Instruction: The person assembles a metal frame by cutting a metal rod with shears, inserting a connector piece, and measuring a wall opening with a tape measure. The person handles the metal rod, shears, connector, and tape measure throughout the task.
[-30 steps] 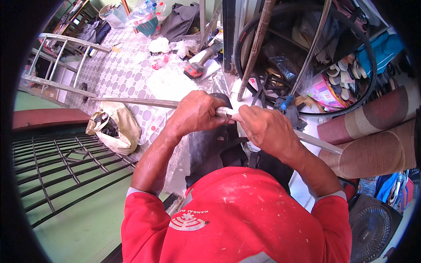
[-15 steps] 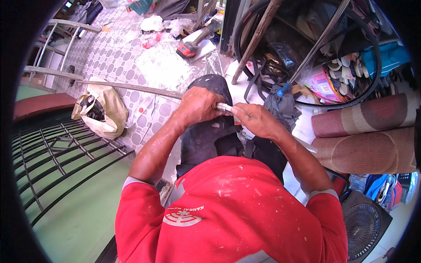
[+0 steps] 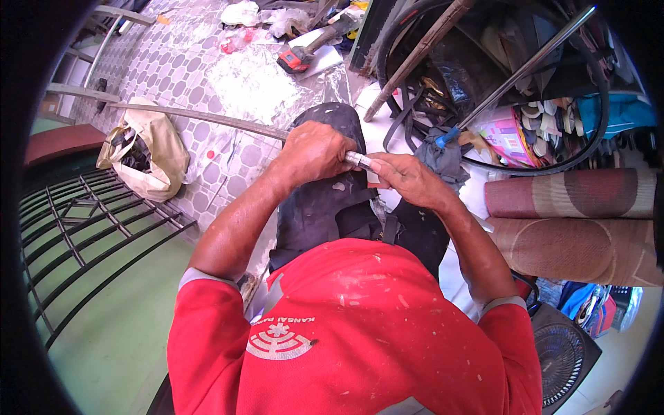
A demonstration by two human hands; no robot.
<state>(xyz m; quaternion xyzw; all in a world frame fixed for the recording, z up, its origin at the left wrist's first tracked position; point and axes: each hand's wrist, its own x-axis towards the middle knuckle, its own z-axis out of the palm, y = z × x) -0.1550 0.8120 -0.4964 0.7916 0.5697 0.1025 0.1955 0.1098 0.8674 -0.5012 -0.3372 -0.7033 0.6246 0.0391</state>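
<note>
A black barred grille (image 3: 67, 232) is lying to the lower left of the dark-trousered knee (image 3: 326, 117); a black hoop (image 3: 526, 171) is leaning to the knee's right, with rolled mats (image 3: 574, 245) resting to its lower right; the long thin strip (image 3: 207, 116) is crossing over the knee, reaching out to its left and passing beneath the right hand (image 3: 411, 178) on its other side; the left hand (image 3: 318, 149) is wrapping the strip over the knee, its fingers curling closely around it; the right hand is pinching it between thumb and bent fingers, to the knee's lower right; the work on the strip is apparently under way, both hands engaging it, though what is finished or left is not showing; a cordless power tool (image 3: 297, 60) is lying above the knee; a small reddish-brown patch (image 3: 377, 182), unidentifiable, is showing below the right fingertips.
</note>
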